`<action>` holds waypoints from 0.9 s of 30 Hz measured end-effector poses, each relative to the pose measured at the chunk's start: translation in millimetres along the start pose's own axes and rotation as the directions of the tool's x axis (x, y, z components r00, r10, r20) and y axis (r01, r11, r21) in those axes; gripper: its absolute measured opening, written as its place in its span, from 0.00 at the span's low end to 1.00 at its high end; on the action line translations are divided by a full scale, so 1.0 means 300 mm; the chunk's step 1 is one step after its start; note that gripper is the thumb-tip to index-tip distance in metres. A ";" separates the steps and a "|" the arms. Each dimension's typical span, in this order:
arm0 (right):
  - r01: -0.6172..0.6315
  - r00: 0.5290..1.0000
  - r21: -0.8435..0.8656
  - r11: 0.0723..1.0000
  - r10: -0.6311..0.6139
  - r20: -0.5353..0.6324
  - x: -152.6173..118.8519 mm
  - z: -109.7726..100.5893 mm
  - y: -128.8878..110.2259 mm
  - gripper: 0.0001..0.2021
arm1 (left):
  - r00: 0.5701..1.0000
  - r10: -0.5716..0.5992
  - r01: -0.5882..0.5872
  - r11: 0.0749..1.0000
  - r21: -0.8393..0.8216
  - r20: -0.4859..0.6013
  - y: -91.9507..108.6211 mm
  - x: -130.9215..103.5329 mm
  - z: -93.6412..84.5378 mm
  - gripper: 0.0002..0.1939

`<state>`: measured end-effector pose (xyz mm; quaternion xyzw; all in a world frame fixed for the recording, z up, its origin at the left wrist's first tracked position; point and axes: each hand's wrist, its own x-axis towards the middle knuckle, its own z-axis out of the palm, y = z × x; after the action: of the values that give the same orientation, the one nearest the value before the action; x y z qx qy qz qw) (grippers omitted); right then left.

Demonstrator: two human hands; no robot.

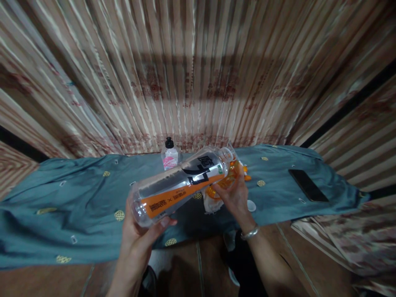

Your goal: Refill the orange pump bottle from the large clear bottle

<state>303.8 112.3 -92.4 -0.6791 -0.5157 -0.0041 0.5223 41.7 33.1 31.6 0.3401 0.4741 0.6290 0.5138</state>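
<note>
My left hand (137, 237) is wrapped round the base of a big clear plastic bottle (182, 181) with an orange, silver and black label. The bottle lies tilted, its mouth up to the right, at the rim of a clear cup (230, 175). My right hand (235, 194) grips that cup, which shows orange inside; whether this is liquid or tint I cannot tell. Below the cup, a crumpled white cloth (212, 204) rests on the table, partly hidden. Just right of my right hand lies a small white cap (251, 205).
A small clear bottle with a black cap (169, 154) and pink label stands behind the big bottle. A black phone (307, 185) lies at the right. Small orange objects (246, 173) sit behind my right hand. A green patterned cloth (83, 198) covers the table; striped curtains (192, 74) hang behind.
</note>
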 end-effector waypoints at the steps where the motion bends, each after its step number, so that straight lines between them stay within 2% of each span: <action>1: -0.005 1.000 0.003 1.000 0.005 0.001 0.000 0.001 0.000 0.58 | 1.000 -0.004 0.004 1.000 0.001 0.003 0.001 0.001 0.000 0.55; 5: -0.023 1.000 0.020 1.000 0.023 0.004 0.000 -0.001 -0.001 0.58 | 1.000 0.001 -0.001 1.000 0.018 -0.007 -0.005 0.007 -0.006 0.59; 18: -0.004 1.000 0.029 1.000 0.004 0.010 0.004 -0.002 0.006 0.58 | 1.000 0.008 -0.009 1.000 -0.006 -0.009 -0.007 0.006 -0.001 0.55; 27: -0.036 0.999 0.053 0.998 0.035 0.009 0.004 -0.003 -0.010 0.57 | 0.999 0.039 -0.039 0.999 -0.006 -0.004 -0.014 0.010 -0.005 0.52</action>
<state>302.6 112.4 -89.2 -0.6739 -0.5056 0.0215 0.5382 40.9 35.6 27.0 0.3464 0.4664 0.6409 0.5017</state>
